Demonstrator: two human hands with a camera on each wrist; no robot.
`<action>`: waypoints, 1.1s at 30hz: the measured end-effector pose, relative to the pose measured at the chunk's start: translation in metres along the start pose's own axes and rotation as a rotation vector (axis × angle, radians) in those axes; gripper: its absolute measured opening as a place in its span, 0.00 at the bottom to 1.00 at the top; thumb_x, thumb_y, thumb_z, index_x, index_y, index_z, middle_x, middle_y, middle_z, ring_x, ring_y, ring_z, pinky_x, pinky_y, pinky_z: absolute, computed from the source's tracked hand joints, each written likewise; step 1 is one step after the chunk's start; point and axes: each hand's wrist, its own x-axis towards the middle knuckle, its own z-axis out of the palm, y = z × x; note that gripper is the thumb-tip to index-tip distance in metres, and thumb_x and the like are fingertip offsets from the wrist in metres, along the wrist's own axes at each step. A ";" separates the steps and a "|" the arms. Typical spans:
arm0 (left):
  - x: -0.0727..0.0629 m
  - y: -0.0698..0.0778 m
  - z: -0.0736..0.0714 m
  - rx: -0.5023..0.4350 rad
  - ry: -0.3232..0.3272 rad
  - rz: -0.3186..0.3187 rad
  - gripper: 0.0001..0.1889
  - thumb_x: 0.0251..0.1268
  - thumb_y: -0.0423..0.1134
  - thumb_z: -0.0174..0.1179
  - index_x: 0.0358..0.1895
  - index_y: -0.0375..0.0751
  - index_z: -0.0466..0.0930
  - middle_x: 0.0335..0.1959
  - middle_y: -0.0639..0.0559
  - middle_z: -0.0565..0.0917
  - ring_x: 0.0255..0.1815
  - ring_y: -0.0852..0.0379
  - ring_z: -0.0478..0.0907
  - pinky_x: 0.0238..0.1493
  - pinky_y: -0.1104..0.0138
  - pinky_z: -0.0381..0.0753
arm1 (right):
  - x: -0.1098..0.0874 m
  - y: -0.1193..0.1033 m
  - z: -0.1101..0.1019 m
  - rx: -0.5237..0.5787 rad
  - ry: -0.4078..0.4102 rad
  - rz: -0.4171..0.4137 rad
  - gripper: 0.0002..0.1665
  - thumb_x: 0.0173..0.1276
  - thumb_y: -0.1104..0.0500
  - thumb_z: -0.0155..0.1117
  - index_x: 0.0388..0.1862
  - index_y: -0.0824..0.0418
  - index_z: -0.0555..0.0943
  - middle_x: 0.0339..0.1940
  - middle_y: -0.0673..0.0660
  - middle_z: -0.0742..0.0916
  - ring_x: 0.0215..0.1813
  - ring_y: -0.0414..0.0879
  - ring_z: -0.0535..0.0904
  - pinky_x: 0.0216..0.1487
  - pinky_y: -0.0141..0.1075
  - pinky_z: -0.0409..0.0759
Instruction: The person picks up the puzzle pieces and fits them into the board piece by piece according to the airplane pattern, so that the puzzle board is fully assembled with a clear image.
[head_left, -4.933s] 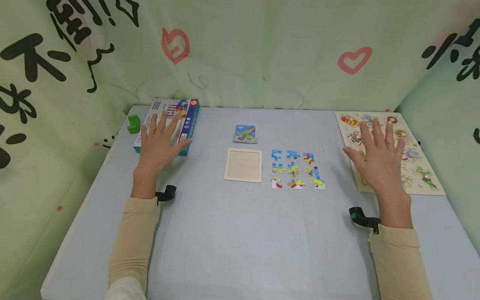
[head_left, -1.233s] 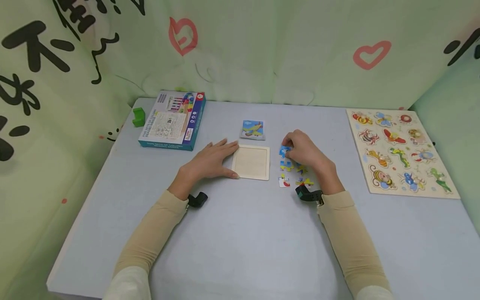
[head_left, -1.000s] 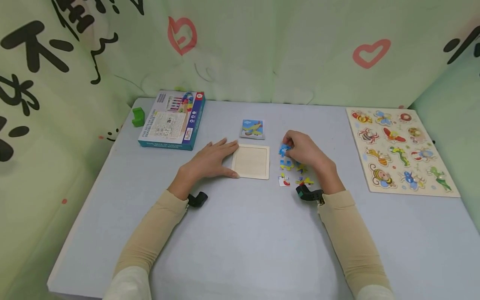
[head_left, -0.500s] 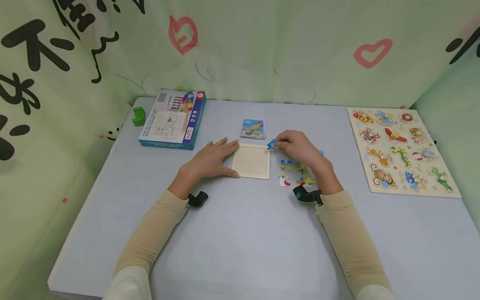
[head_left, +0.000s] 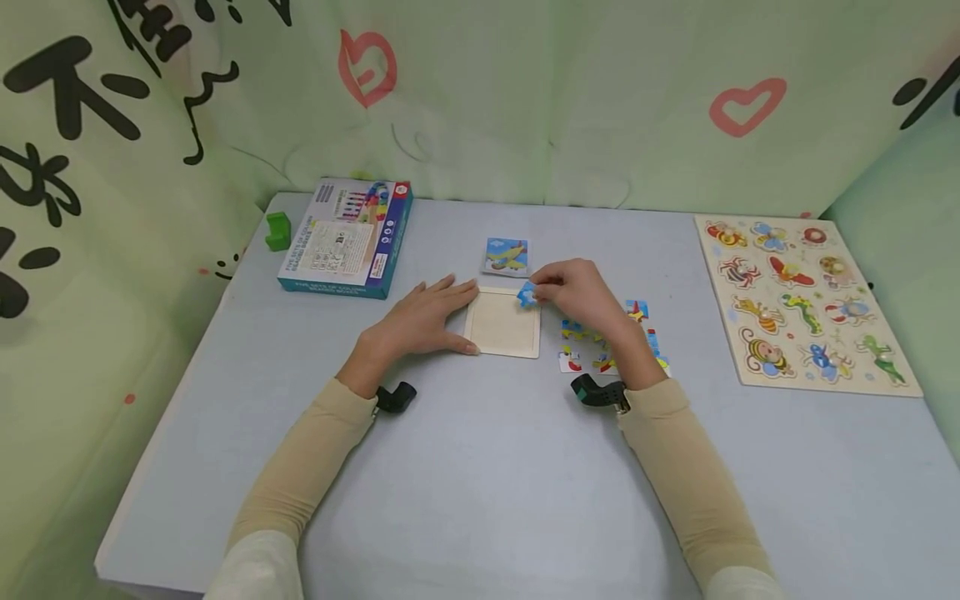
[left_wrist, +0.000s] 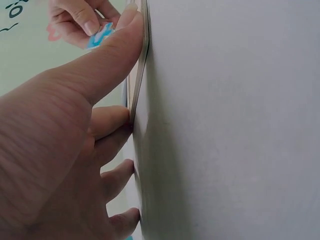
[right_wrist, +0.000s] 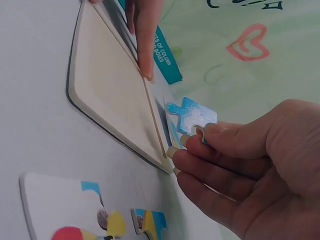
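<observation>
My right hand (head_left: 581, 293) pinches a blue jigsaw puzzle piece (right_wrist: 194, 116) between thumb and fingers, over the top right corner of a square wooden puzzle tray (head_left: 498, 327). The piece is tilted above the tray in the right wrist view. Spread and fairly straight, the fingers of my left hand (head_left: 416, 321) touch the tray's left side, its thumb at the near left corner. The tray's bare inside shows. Several other puzzle pieces (head_left: 570, 360) lie to the right of the tray, partly hidden under my right wrist.
Behind the tray lies a small airplane picture card (head_left: 506, 257). A flat game box (head_left: 337, 242) sits at the back left beside a green block (head_left: 278, 232). At the right lies a wooden insect puzzle board (head_left: 798, 304). A patterned green cloth (head_left: 540, 100) hangs behind the table.
Both hands came inward from the table's sides. The right hand picked up a blue puzzle piece from the top left of the group and carried it left over the tray. Lately the left hand stays still.
</observation>
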 end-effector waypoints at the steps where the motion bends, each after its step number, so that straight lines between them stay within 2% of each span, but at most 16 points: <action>1: 0.000 0.000 0.000 -0.003 -0.002 0.001 0.55 0.53 0.71 0.64 0.80 0.53 0.50 0.82 0.59 0.53 0.84 0.49 0.40 0.81 0.42 0.43 | 0.001 0.000 0.002 -0.001 0.000 -0.005 0.12 0.72 0.61 0.62 0.49 0.64 0.87 0.47 0.62 0.89 0.46 0.51 0.82 0.49 0.41 0.81; 9: 0.002 0.000 -0.001 0.003 -0.005 0.001 0.55 0.52 0.72 0.63 0.80 0.54 0.50 0.82 0.60 0.52 0.84 0.50 0.40 0.81 0.42 0.43 | 0.010 -0.010 0.016 0.035 -0.016 -0.040 0.06 0.66 0.63 0.67 0.42 0.60 0.85 0.35 0.58 0.88 0.39 0.48 0.82 0.41 0.36 0.79; 14: 0.002 0.000 -0.001 -0.001 0.003 0.004 0.55 0.51 0.73 0.63 0.80 0.54 0.50 0.82 0.60 0.53 0.84 0.50 0.41 0.81 0.42 0.43 | 0.014 -0.014 0.023 -0.008 -0.029 -0.054 0.06 0.68 0.63 0.65 0.42 0.60 0.85 0.36 0.58 0.87 0.39 0.48 0.79 0.40 0.35 0.78; 26: -0.001 -0.001 -0.001 -0.002 0.012 -0.011 0.55 0.52 0.72 0.64 0.80 0.54 0.51 0.82 0.60 0.53 0.84 0.49 0.41 0.81 0.42 0.43 | 0.021 -0.023 0.043 -0.168 0.017 -0.082 0.10 0.72 0.62 0.59 0.45 0.63 0.85 0.37 0.59 0.87 0.37 0.49 0.77 0.40 0.39 0.77; 33: 0.000 0.000 -0.001 -0.002 0.009 -0.011 0.55 0.52 0.72 0.64 0.80 0.53 0.51 0.81 0.61 0.53 0.84 0.50 0.41 0.81 0.42 0.43 | 0.021 -0.029 0.047 -0.191 0.013 -0.092 0.09 0.71 0.63 0.60 0.44 0.64 0.86 0.36 0.59 0.87 0.36 0.50 0.77 0.39 0.39 0.77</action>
